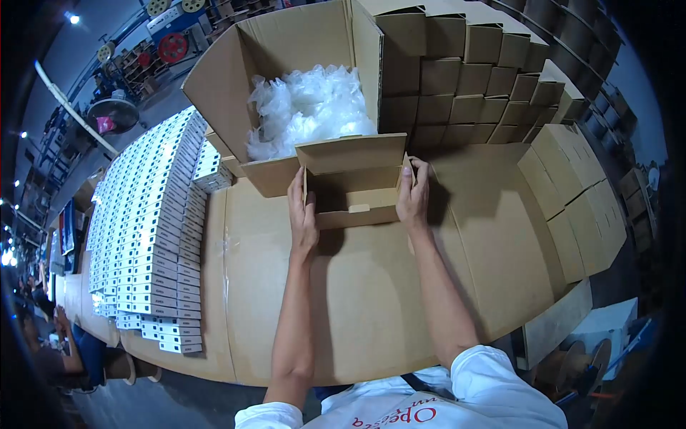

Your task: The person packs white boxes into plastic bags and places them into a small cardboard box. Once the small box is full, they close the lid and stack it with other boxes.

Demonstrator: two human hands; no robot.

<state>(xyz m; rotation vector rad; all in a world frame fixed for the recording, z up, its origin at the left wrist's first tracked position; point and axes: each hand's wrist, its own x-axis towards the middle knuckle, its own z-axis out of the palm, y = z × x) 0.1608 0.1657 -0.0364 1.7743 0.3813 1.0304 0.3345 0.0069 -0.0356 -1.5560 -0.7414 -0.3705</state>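
Shadow dims what we see inside the open, rectangular brown cardboard box (371, 216); our left hand (303, 213) and right hand (414, 197) clasp its opposite ends, fingers extended.

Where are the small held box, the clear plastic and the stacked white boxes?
Small held box (357, 181): head view, inner back wall.
Clear plastic (311, 107): head view, heap's middle.
White boxes (148, 232): head view, stack's middle.

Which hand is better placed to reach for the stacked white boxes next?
Probably the left hand: it is at the left end of the small carton, nearer the white boxes on that side. The right hand, at the other end, could steady it.
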